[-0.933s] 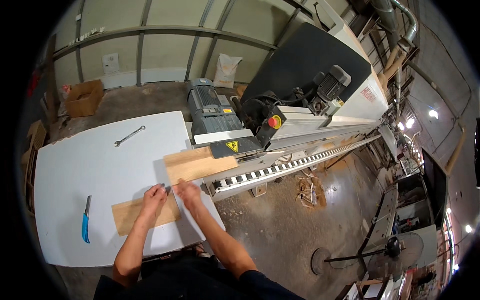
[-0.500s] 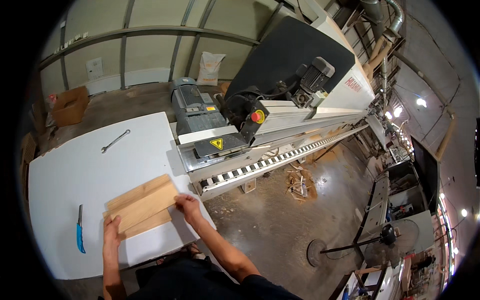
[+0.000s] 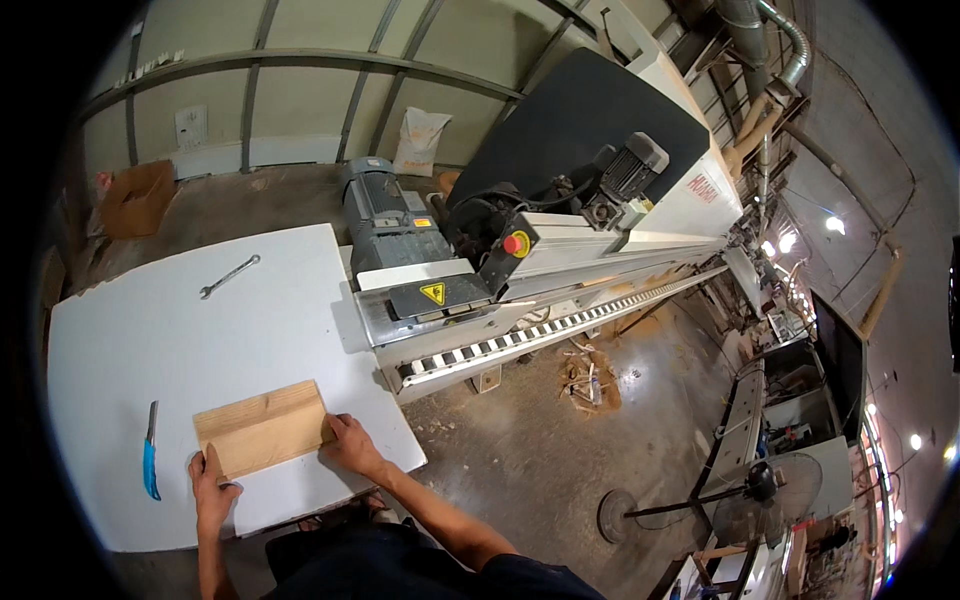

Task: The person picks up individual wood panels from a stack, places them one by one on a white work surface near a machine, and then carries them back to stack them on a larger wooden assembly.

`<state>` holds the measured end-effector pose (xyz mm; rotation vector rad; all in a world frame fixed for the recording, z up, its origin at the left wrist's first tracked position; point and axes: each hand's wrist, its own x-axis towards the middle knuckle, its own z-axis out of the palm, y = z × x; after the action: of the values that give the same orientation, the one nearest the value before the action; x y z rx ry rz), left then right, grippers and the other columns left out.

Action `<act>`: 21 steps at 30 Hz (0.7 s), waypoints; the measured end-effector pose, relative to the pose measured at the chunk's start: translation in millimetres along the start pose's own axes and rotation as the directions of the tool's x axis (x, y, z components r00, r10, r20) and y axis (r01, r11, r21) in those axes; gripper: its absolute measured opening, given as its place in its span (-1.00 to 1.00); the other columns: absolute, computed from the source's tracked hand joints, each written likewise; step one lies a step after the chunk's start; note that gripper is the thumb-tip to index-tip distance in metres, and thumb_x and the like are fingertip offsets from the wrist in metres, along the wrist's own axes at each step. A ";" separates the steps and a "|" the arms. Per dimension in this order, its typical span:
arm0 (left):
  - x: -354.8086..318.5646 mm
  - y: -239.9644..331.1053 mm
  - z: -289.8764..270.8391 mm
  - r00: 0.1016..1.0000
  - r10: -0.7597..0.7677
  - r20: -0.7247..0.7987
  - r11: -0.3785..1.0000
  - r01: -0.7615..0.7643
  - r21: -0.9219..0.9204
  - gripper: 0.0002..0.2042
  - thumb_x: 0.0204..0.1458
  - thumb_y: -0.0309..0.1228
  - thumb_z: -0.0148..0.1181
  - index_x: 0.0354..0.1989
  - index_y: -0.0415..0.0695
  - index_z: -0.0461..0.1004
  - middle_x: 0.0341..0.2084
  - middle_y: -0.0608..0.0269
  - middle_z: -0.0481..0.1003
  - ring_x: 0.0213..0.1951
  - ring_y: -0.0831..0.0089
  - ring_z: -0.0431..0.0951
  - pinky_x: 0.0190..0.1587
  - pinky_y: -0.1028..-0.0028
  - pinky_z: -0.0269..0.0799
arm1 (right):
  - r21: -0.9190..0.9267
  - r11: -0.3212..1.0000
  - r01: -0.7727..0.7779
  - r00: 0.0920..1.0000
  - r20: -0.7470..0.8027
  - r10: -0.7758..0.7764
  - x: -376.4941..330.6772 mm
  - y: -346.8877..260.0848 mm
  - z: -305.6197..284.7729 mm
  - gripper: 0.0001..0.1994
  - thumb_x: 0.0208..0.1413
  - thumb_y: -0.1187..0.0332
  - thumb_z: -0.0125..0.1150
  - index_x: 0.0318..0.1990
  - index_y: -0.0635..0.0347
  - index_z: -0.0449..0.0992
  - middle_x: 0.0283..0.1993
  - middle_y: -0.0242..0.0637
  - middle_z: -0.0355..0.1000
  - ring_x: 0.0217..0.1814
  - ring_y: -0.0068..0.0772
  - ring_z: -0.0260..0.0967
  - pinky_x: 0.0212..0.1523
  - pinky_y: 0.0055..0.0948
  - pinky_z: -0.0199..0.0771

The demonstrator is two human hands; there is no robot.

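Light-brown wooden boards [image 3: 262, 428] lie on the near part of a white tabletop [image 3: 130, 330], lined up so closely that I cannot tell how many there are. My left hand [image 3: 212, 490] grips their near left corner, with the thumb along the near edge. On the near right corner, the fingers of my right hand [image 3: 352, 446] are closed. To the left of the boards rests a utility knife [image 3: 151, 455] with a blue handle. A metal wrench [image 3: 230, 277] lies farther back on the table.
Beyond the table's right side stands a long machine with a grey motor [image 3: 390, 215], a red stop button [image 3: 515, 244] and a roller track [image 3: 540, 335]. Wood scraps [image 3: 590, 380] litter the floor. A standing fan [image 3: 760, 490] is at the right, a cardboard box [image 3: 138, 200] at the back left.
The boards were fanned out and skewed; now their edges are lined up. Both hands have moved a little nearer to me with them, the right hand also leftward.
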<state>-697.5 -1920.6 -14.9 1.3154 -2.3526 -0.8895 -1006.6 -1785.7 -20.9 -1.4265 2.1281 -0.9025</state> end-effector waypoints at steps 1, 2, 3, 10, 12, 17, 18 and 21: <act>0.0 -0.2 1.9 0.998 0.043 -0.034 0.999 -0.042 0.030 -0.23 -0.30 -0.64 0.27 0.24 -0.19 0.17 0.09 -0.19 0.18 0.12 -0.05 0.17 0.17 0.27 0.15 | -0.050 0.999 0.003 1.000 0.014 -0.002 2.1 -0.8 -1.0 -0.37 -0.22 0.42 0.30 0.11 0.32 0.25 -0.03 0.07 0.28 0.02 0.15 0.24 0.02 -0.15 0.32; -0.2 -4.7 6.0 0.999 0.038 -0.033 0.999 -0.037 0.033 -0.23 -0.30 -0.64 0.27 0.24 -0.19 0.17 0.09 -0.19 0.18 0.12 -0.05 0.17 0.17 0.27 0.15 | -0.060 0.996 0.059 0.996 -0.056 -0.063 2.7 3.3 4.8 -0.44 -0.22 0.44 0.29 0.03 0.30 0.28 -0.09 0.08 0.31 -0.05 0.17 0.26 -0.03 -0.08 0.35; 0.4 -11.3 11.0 0.996 0.047 -0.073 0.999 -0.045 0.028 -0.25 -0.28 -0.68 0.24 0.23 -0.21 0.17 0.06 -0.17 0.20 0.07 -0.04 0.22 0.12 0.27 0.21 | -0.056 0.997 0.059 0.997 -0.053 -0.062 3.0 4.3 9.5 -0.44 -0.22 0.44 0.29 0.03 0.30 0.28 -0.09 0.08 0.31 -0.05 0.17 0.26 -0.03 -0.08 0.35; 2.2 -5.9 18.9 0.969 0.145 -0.197 0.986 -0.125 0.110 -0.38 -0.21 -0.75 0.15 0.16 -0.30 0.23 -0.12 -0.15 0.34 -0.13 -0.04 0.35 -0.06 0.23 0.34 | -0.053 0.994 0.095 0.992 -0.078 -0.099 5.7 14.2 11.6 -0.43 -0.24 0.45 0.33 0.02 0.35 0.30 -0.12 0.05 0.34 -0.06 0.11 0.30 -0.05 -0.14 0.36; 1.5 -9.4 21.7 0.961 0.174 -0.213 0.977 -0.141 0.163 -0.39 -0.21 -0.74 0.15 0.16 -0.30 0.24 -0.15 -0.15 0.35 -0.14 -0.04 0.35 -0.07 0.23 0.34 | -0.036 0.994 0.099 0.992 -0.072 -0.101 6.7 14.8 8.3 -0.46 -0.25 0.47 0.33 -0.02 0.33 0.31 -0.13 0.06 0.34 -0.06 0.13 0.29 -0.06 -0.12 0.37; 4.6 -11.3 20.6 0.953 0.216 -0.211 0.956 -0.162 0.246 -0.40 -0.22 -0.73 0.14 0.14 -0.29 0.26 -0.18 -0.16 0.38 -0.16 -0.04 0.37 -0.10 0.24 0.35 | -0.087 0.993 0.083 0.995 -0.050 -0.087 3.5 15.3 10.1 -0.51 -0.23 0.48 0.29 -0.06 0.32 0.31 -0.18 0.04 0.35 -0.11 0.14 0.31 -0.09 -0.11 0.38; 5.7 -9.2 19.7 0.964 0.178 -0.200 0.967 -0.133 0.217 -0.40 -0.23 -0.73 0.14 0.14 -0.30 0.27 -0.18 -0.16 0.38 -0.15 -0.04 0.37 -0.10 0.24 0.36 | -0.083 0.993 0.083 0.995 -0.046 -0.087 2.9 18.3 13.0 -0.51 -0.23 0.48 0.29 -0.06 0.32 0.31 -0.18 0.04 0.35 -0.11 0.14 0.31 -0.09 -0.11 0.38; 4.7 -11.8 23.2 0.970 0.128 -0.208 0.985 -0.099 0.143 -0.40 -0.24 -0.73 0.14 0.12 -0.31 0.29 -0.17 -0.16 0.39 -0.14 -0.03 0.38 -0.11 0.25 0.37 | -0.142 0.980 0.137 0.985 -0.084 -0.150 1.3 27.5 19.6 -0.46 -0.22 0.44 0.29 0.02 0.35 0.31 -0.24 0.01 0.37 -0.15 0.08 0.34 -0.13 -0.16 0.41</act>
<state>-704.5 -1920.6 -40.4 1.2413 -2.3197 -0.5353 -1012.0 -1785.2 -54.2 -1.6544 2.2157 -0.9093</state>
